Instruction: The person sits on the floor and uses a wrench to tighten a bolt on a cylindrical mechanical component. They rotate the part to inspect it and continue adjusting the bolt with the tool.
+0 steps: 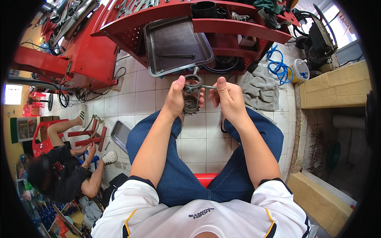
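Note:
My left hand point(174, 97) is closed around a dark metal assembly, held up between my knees. Its upper part is a round metal ring point(193, 82) with a bolt point(196, 70) standing out at the far side. Below the ring hangs a toothed metal wheel point(191, 104); how the two join is partly hidden by my fingers. From the ring's right side a thin metal rod point(208, 87) runs to my right hand point(230, 99). My right thumb and fingers pinch the rod's outer end. Whether the rod is fixed to the ring or only rests in it, I cannot tell.
Ahead, a metal tray point(174, 43) holding a long bolt-like bar point(176, 56) sits against a red tool cart point(242, 29). Right of it lie a grey cloth point(260, 89) and a coiled blue hose point(279, 67). A seated person point(59, 174) works at left beside another tray point(120, 135).

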The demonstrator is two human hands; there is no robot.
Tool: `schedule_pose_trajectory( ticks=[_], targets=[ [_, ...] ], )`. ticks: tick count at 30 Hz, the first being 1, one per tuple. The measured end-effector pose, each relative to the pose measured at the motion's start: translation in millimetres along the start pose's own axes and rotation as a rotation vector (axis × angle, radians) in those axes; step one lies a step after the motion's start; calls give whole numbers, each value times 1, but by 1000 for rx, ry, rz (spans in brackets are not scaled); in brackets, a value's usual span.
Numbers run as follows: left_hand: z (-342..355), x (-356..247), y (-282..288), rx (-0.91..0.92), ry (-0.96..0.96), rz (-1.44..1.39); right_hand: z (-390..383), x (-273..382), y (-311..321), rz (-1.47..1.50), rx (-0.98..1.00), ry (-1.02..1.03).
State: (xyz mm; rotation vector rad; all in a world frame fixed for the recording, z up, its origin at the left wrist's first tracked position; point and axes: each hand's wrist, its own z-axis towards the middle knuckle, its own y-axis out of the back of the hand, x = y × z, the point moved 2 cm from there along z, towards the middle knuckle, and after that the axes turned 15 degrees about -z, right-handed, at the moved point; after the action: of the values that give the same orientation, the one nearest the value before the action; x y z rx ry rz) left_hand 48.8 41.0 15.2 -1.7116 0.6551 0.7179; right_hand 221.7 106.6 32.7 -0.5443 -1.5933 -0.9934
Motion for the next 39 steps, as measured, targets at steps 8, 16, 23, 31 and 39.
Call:
schedule_pose_trajectory(
  ticks=[8, 16, 23, 31, 39],
  targets=[
    [3, 2, -4, -27, 48, 25, 3, 15, -5, 98, -168, 87],
    [-1, 3, 3, 47, -103, 24, -5, 14, -2, 156, -239, 169],
    [-3, 3, -2, 19, -108, 29, -6, 8, -6, 221, -191, 68],
    [3, 3, -3, 18, -91, 18, -6, 28, -13, 198, -86, 134],
    [2, 7, -1, -33, 15, -79, -2, 15, -1, 195, -110, 123]
  ],
)
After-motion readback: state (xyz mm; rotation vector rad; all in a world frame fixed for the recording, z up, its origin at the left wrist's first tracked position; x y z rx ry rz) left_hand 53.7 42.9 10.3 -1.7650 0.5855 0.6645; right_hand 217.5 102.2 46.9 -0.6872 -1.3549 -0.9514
